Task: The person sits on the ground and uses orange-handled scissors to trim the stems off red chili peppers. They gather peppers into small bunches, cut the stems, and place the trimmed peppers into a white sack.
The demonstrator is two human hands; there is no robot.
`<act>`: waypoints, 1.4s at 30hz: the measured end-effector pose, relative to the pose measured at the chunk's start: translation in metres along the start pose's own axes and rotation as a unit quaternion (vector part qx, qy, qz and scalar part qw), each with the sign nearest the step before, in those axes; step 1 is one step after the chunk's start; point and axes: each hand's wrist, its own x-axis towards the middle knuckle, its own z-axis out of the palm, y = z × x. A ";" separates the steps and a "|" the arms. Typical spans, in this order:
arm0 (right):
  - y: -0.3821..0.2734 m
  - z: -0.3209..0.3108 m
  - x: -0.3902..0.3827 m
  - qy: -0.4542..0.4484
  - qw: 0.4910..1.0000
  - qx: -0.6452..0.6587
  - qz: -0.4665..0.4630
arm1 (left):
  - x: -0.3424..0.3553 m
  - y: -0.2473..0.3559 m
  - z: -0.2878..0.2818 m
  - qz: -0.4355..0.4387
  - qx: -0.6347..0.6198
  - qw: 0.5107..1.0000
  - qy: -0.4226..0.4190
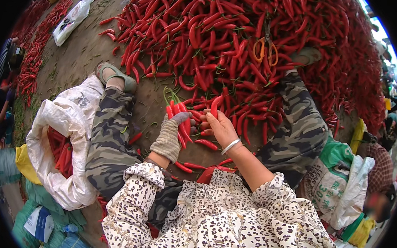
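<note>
Chillies could be spilled from the white sack if its soft rim were knocked; the bunch of red chillies could be dropped by the gloved left hand if smooth skins slid on fabric; the single red chilli could be bruised by too hard a pinch; at far right, the scissors could be buried by a slide of the chilli heap. The bunch is gripped stems far, gloved thumb laid across; just right of it, the single chilli is pinched by the bare right hand, forearm angled from near right.
</note>
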 end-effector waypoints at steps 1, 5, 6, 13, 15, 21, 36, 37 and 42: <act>-0.003 0.003 -0.003 -0.012 0.999 0.039 0.012 | 0.000 0.000 0.003 -0.004 -0.002 1.000 -0.005; 0.001 -0.004 -0.001 -0.050 0.997 0.032 0.047 | -0.003 0.003 0.009 0.004 0.023 0.999 0.033; 0.006 -0.009 0.002 -0.056 0.997 0.018 0.050 | -0.002 0.004 0.010 0.011 0.037 0.998 0.054; -0.003 -0.025 0.006 -0.042 0.996 -0.083 0.010 | 0.001 0.007 0.015 0.062 0.065 0.987 0.134; -0.003 -0.024 0.008 -0.058 0.997 -0.056 0.018 | 0.001 0.007 0.018 0.093 0.110 0.982 0.121; -0.013 -0.021 -0.001 -0.125 0.983 0.067 0.120 | -0.019 0.013 0.034 0.281 0.501 0.818 -0.042; 0.032 -0.091 0.076 0.136 0.899 -0.415 -0.017 | -0.006 -0.003 0.024 0.110 0.249 0.962 0.008; 0.044 -0.098 0.085 0.165 0.869 -0.465 -0.033 | -0.013 0.008 0.040 0.124 0.037 0.992 0.003; 0.051 -0.090 0.106 0.155 0.827 -0.540 0.017 | -0.008 0.025 0.015 0.033 0.000 0.998 0.055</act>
